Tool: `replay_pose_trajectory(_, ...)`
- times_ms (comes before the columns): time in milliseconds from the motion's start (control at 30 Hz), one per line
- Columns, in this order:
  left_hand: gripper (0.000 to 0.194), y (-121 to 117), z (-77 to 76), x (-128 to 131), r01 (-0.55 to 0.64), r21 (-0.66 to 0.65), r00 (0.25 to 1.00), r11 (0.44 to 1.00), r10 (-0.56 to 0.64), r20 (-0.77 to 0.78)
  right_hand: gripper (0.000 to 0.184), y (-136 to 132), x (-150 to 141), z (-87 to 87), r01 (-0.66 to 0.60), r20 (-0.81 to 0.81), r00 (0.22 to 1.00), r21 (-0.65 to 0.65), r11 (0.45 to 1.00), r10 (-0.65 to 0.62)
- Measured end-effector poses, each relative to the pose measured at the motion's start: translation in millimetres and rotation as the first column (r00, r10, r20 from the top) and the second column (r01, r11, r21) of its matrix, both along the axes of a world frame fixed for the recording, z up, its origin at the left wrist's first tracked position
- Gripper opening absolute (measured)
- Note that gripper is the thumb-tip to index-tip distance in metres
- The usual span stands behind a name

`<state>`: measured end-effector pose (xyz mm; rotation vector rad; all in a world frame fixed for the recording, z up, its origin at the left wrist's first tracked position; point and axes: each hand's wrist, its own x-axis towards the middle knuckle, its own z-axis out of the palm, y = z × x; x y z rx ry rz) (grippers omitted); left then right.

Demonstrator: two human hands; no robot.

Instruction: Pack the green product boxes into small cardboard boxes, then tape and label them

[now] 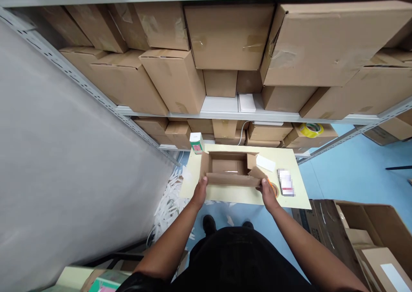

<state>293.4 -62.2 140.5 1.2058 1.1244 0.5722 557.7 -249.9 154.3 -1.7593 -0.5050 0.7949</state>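
An open cardboard box (231, 179) sits on the pale yellow tabletop (234, 193), its flaps spread and its inside facing up. My left hand (200, 192) grips its front left corner, thumb on top. At the front right corner my right hand (268, 193) is closed on the box's edge near a bent flap. Just beside that hand lies a roll of tape (274, 189), partly covered. Behind the box's left side stands a small white and green carton (196, 143). A white rectangular piece (265, 163) lies to the right of the box.
A blurred-out item (286, 182) lies at the table's right. Behind, metal shelves (222, 104) hold several closed cartons (230, 37) and a yellow tape roll (311, 130). A wall (80, 167) bounds the left; paper strips (169, 202) litter the floor. A large open carton (380, 215) stands right.
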Motion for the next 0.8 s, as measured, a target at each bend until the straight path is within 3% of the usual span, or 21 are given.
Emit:
replay_pose_trajectory(100,0.077,-6.6,-6.3,5.8,-0.141,-0.114,0.989,0.983,0.136,-0.048,0.068,3.8,-3.6,-6.8,0.057,-0.094,0.993,-0.078,0.995,-0.064)
replay_pose_trajectory(200,0.074,-5.6,2.2,12.8,-0.198,-0.212,0.978,0.957,0.179,-0.107,0.062,10.8,0.0,-4.0,0.082,-0.088,0.991,-0.184,0.980,-0.099)
replay_pose_trajectory(300,0.069,-0.9,14.8,17.0,-0.155,-0.281,0.986,0.947,0.130,-0.108,0.055,17.6,7.1,3.7,0.101,-0.083,0.988,-0.264,0.959,-0.127)
replay_pose_trajectory(400,0.062,1.0,21.7,17.4,-0.062,-0.235,0.998,0.970,0.052,-0.048,0.048,21.8,14.4,11.2,0.088,-0.137,0.981,-0.302,0.949,-0.134)
replay_pose_trajectory(533,0.058,0.7,24.4,17.2,-0.056,-0.285,0.998,0.957,0.044,-0.048,0.047,22.8,21.8,16.2,0.083,-0.265,0.950,-0.297,0.951,-0.166)
replay_pose_trajectory(667,0.062,2.1,28.2,20.6,-0.080,-0.332,0.994,0.940,0.051,-0.094,0.039,20.5,23.2,14.5,0.065,-0.258,0.955,-0.306,0.950,-0.149)
replay_pose_trajectory(800,0.046,0.5,27.8,15.4,-0.009,-0.300,1.000,0.954,0.012,0.010,0.035,14.4,20.8,10.6,0.033,-0.270,0.958,-0.231,0.972,-0.096)
